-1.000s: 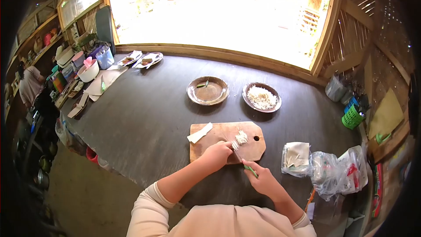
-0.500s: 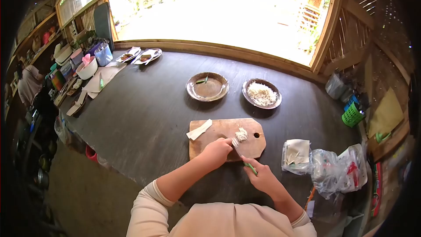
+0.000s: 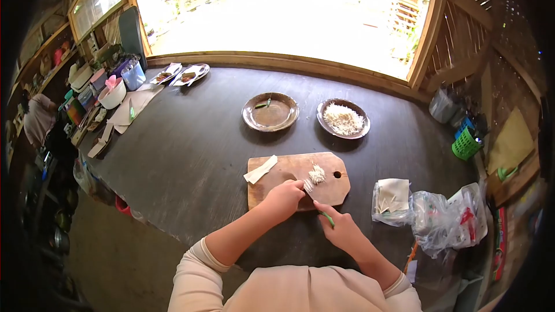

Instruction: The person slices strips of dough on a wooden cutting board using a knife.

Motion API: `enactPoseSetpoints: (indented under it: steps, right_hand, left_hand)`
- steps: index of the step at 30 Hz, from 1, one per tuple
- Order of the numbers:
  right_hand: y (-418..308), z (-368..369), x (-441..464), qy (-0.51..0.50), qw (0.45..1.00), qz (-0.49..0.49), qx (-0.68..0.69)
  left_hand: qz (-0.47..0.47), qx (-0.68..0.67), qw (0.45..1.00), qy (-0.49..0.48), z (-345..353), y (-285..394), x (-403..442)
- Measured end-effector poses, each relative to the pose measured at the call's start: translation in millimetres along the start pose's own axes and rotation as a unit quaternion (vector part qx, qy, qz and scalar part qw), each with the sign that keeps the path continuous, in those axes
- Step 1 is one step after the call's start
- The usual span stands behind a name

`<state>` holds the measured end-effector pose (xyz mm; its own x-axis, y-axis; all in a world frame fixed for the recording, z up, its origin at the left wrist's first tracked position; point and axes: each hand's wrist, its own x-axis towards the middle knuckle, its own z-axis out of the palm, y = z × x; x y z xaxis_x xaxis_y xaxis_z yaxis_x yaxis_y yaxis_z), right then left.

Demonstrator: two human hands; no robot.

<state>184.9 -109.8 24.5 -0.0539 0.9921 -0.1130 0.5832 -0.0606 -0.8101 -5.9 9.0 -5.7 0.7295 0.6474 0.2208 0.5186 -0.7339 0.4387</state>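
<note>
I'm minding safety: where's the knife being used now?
In the head view, the knife is right of centre, in the right hand at the near edge of the cutting board, right of the left hand.

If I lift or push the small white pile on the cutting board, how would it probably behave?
The pile would likely fall apart rather than lift whole, because it looks finely cut and loosely heaped. It is probably light, being small. Pushed, it may spread across the flat cutting board.
</note>
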Motion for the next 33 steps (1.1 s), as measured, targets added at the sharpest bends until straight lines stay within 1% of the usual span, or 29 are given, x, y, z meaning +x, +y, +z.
enactPoseSetpoints:
  steps: [3, 5, 9, 11, 15, 17, 19, 21, 23, 24, 26, 27, 29, 33]
  right_hand:
    - [-2.5, -0.4, 0.0, -0.011, 1.0, 0.015, -0.022]
    - [7.1, -3.2, -2.3, 0.016, 0.997, -0.065, 0.03]
    - [3.0, -5.3, -5.4, 0.003, 0.999, -0.039, 0.037]
    - [-0.5, -5.4, -4.0, 0.002, 1.0, -0.007, 0.014]
    - [1.8, -1.1, -3.4, 0.009, 1.0, -0.022, -0.007]
    - [0.5, -6.7, -6.9, 0.005, 0.999, -0.035, 0.041]
    - [-0.8, -9.4, -9.1, -0.002, 0.999, -0.028, 0.039]
    - [-1.1, -7.6, -9.1, -0.012, 0.999, -0.018, 0.045]
    - [-0.6, -3.9, -6.8, 0.022, 0.999, -0.038, -0.007]
    - [-0.8, -0.5, -4.8, 0.019, 0.999, -0.034, -0.003]
    - [-2.0, 3.3, 0.1, -0.007, 0.998, -0.006, -0.06]
    - [-1.3, 1.6, -1.5, -0.003, 0.998, -0.006, -0.061]
    - [0.9, -3.4, -4.4, 0.016, 0.998, -0.053, 0.036]
    - [9.3, -1.3, -4.9, 0.023, 0.995, -0.082, 0.044]
  left_hand:
    - [-0.01, -0.005, 1.0, -0.009, -5.0, 3.8, 0.6]
    - [-0.007, -0.002, 1.0, -0.012, -5.7, 2.4, 1.5]
    - [0.006, 0.003, 1.0, -0.013, 0.3, -2.8, 0.6]
    - [0.001, 0.001, 1.0, -0.01, 1.2, -1.8, 0.4]
    - [-0.017, 0.006, 1.0, -0.014, -3.2, 3.0, 0.0]
    - [-0.013, -0.002, 1.0, -0.011, -4.3, 2.3, -0.1]
    - [-0.014, -0.013, 1.0, -0.01, -1.5, 2.1, 0.5]
    - [-0.008, 0.013, 1.0, -0.007, -0.2, -0.3, 0.4]
    - [-0.011, 0.013, 1.0, -0.01, 2.6, -3.0, -0.1]
    - [-0.009, 0.013, 1.0, -0.005, 3.7, -3.1, -0.4]
    - [-0.009, 0.021, 1.0, -0.012, 2.6, -0.3, -0.6]
    - [-0.011, 0.017, 1.0, -0.014, 0.9, 1.2, -0.2]
    - [-0.011, 0.015, 1.0, -0.01, -4.1, 2.8, 1.7]
    - [-0.021, 0.004, 1.0, -0.012, -3.3, 2.8, 1.0]
